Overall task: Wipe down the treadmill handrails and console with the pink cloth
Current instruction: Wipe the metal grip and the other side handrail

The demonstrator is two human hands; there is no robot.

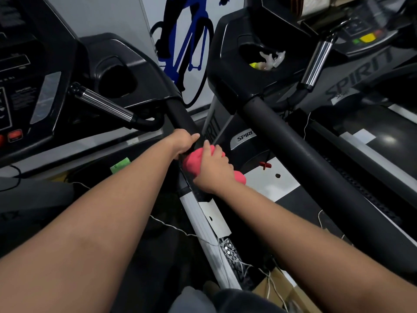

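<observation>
Currently, we observe both arms extended forward and converging on one black handrail (183, 119). The left hand (184, 142) curls its fingers round this rail. The right hand (214, 169) sits just below it on the same rail, with its fingers wrapped over the pink cloth (191, 162). The cloth is bunched against the rail under the palm, and one end protrudes near the wrist. The two hands are close together, almost touching.

We count:
- two hands;
- one cloth;
- two padded rails, the gripped one and a second handrail (293, 154) to the right, which neither hand touches;
- two chrome grips, a left chrome grip (106, 105) and a right chrome grip (316, 62);
- two recesses, a left cup holder (117, 80) and a right cup holder (250, 50), the latter containing crumpled litter;
- two panels, a left console (18, 71) and a right console (365, 32).
</observation>
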